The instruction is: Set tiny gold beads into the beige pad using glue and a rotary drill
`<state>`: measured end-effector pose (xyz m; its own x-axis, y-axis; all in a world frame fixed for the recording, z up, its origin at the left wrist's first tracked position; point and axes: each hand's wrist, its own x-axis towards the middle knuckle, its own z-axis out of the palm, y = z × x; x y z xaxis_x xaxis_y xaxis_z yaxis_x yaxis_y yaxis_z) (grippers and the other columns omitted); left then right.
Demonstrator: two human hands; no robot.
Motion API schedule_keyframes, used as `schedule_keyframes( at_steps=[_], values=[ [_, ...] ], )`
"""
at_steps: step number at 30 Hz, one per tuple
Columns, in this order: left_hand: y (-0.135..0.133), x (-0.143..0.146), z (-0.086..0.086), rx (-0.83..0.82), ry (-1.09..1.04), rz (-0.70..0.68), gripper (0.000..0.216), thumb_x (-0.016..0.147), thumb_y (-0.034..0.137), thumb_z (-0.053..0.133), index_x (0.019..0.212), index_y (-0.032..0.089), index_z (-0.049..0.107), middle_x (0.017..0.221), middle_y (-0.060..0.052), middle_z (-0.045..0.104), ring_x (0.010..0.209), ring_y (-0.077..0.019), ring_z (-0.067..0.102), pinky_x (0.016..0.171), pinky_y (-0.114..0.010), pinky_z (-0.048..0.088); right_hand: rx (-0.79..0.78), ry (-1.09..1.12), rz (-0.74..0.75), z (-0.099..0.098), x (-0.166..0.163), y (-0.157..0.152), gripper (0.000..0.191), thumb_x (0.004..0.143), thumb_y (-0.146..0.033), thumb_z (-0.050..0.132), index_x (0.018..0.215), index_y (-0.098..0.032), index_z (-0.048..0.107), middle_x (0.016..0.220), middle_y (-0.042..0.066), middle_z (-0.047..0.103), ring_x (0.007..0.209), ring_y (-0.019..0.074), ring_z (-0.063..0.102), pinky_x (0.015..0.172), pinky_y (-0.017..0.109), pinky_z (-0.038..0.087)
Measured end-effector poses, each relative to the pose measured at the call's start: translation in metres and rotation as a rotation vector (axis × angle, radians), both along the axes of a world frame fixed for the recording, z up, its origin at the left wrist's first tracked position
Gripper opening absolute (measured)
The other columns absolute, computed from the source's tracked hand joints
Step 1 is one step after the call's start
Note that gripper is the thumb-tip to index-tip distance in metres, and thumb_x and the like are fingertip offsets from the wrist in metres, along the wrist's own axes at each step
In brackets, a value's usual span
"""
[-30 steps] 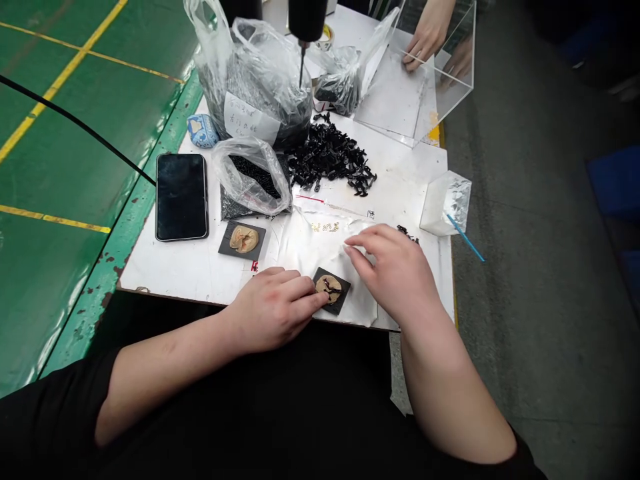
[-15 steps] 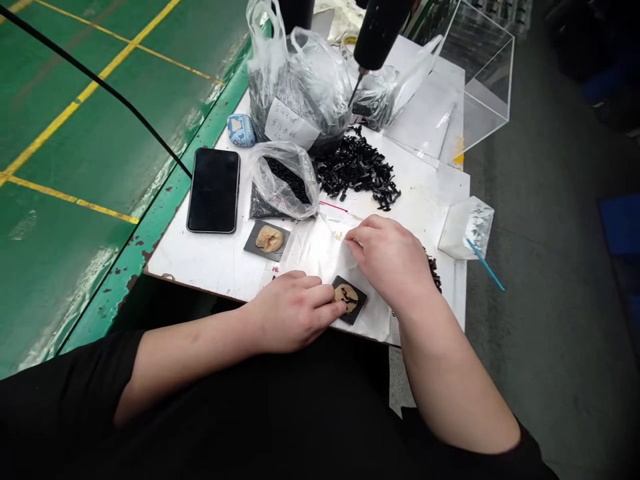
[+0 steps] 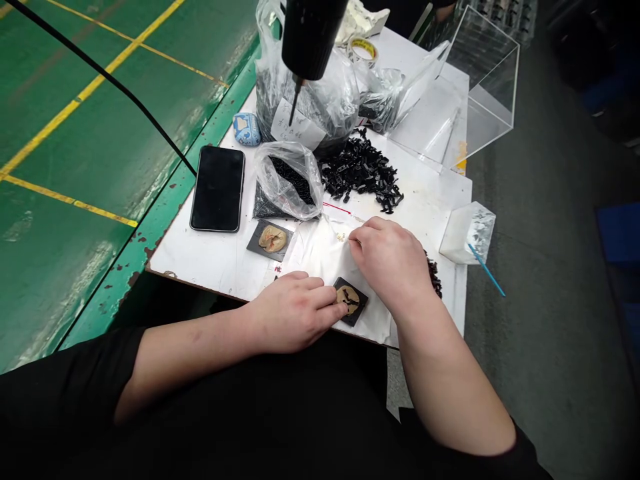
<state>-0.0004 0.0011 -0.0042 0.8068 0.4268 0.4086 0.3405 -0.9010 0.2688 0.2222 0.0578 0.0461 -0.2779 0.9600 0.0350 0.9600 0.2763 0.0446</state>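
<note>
Black sq. block [image 3: 355, 319] w/ tan disc [image 3: 344, 294] lies nr front edge of table [image 3: 200, 265]; L hand [image 3: 299, 310] has fingertips on disc, can't tell if gripping. R hand [image 3: 393, 263] bunched narrow over white sheet [image 3: 325, 257], fingertips just beside tiny gold rings [image 3: 341, 237]; can't tell if holding any. Blk pcs [image 3: 361, 167] heaped beyond.

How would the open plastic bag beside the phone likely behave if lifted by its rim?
The open plastic bag would probably flop and fold, since its clear walls look thin and creased. The black pieces inside may shift and spill, because the mouth gapes wide. It seems unlikely to roll, as it sits slumped on the table.
</note>
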Motion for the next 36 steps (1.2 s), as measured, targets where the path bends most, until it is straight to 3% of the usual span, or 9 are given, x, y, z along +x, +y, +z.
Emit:
schedule_keyframes(
  at_steps=[5,11,17,28,36],
  values=[
    [0.0,0.0,0.001,0.004,-0.026,0.011,0.026,0.115,0.029,0.053,0.127,0.021,0.075,0.1,-0.005,0.075,0.082,-0.0193,0.065,0.069,-0.038,0.046,-0.004,0.295,-0.032,0.006,0.019,-0.022,0.015,0.103,-0.021,0.071,0.1,-0.023,0.085,0.106,0.005,0.082,0.097,0.0236,0.076,0.085,0.038,0.057],
    [0.001,0.0,0.002,-0.018,0.005,-0.011,0.028,0.115,0.029,0.055,0.135,0.019,0.072,0.103,-0.007,0.075,0.085,-0.0203,0.067,0.071,-0.036,0.049,-0.056,0.523,0.111,0.02,0.034,-0.078,0.012,0.108,-0.026,0.07,0.108,-0.027,0.082,0.103,0.004,0.081,0.091,0.0197,0.078,0.084,0.034,0.063],
    [0.001,0.0,0.002,-0.017,-0.004,-0.019,0.03,0.114,0.028,0.057,0.139,0.018,0.071,0.104,-0.006,0.075,0.084,-0.02,0.067,0.071,-0.036,0.049,-0.052,0.506,0.129,0.008,0.034,-0.109,0.012,0.108,-0.022,0.071,0.113,-0.026,0.081,0.103,0.005,0.08,0.094,0.0216,0.075,0.086,0.039,0.063],
    [0.001,0.001,0.002,0.016,0.004,-0.005,0.032,0.116,0.03,0.051,0.137,0.02,0.072,0.1,-0.005,0.076,0.081,-0.0194,0.067,0.069,-0.038,0.049,-0.011,0.401,0.124,0.001,0.033,-0.119,0.014,0.109,-0.022,0.07,0.121,-0.024,0.078,0.11,0.007,0.078,0.1,0.0233,0.074,0.089,0.042,0.061],
    [0.001,0.001,0.002,0.016,-0.026,-0.011,0.03,0.115,0.029,0.053,0.137,0.018,0.072,0.101,-0.005,0.076,0.082,-0.0195,0.067,0.071,-0.037,0.049,0.018,0.47,0.129,-0.006,0.035,-0.127,0.021,0.107,-0.017,0.073,0.125,-0.027,0.077,0.117,0.007,0.078,0.102,0.0212,0.074,0.091,0.041,0.062]
  ],
)
